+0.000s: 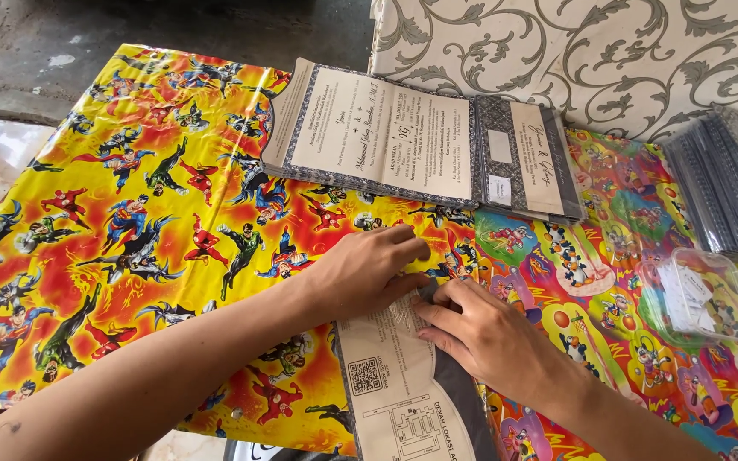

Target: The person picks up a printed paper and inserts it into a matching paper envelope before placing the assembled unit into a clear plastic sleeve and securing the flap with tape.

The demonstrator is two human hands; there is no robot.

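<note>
Hands press down on a folded cream and grey paper card (403, 388) that lies near the front edge of the bench (130, 213). Bright plastic sheets with cartoon heroes and animals cover the bench. The left hand (367, 269) lies flat with its fingers close together, pushing on the top end of the card. The right hand (484, 333) is just beside it, fingers bent a little, with the fingertips (427, 309) pressing on the card's fold. Neither hand pinches anything. Farther back lies a stack of opened cream and grey cards (424, 141). To the right sits a small clear plastic box (700, 294) with little white paper slips inside. Behind it is a pile of dark cards in clear sleeves (728, 183).
</note>
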